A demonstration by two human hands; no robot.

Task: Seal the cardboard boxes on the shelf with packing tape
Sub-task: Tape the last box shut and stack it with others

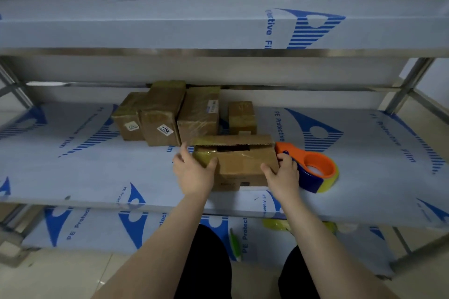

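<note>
My left hand [194, 172] has its grip closed on the left end of the cardboard box [243, 160]: the thumb lies on the front top edge and the fingers go round the end. My right hand [283, 173] grips the right end, with the thumb on the front face and the fingers curled at the corner. These fingers touch the tape dispenser [315, 167], and I cannot tell if they hold it too.

The box stands on the middle shelf [97, 172], near its front edge. Its top flaps are not fully closed, and a dark gap shows between them. The orange dispenser, with its yellowish roll, lies at 3 o'clock from the box, its nose against the box corner. At 11 o'clock, further back, stand four taped boxes [162, 116] close together.
</note>
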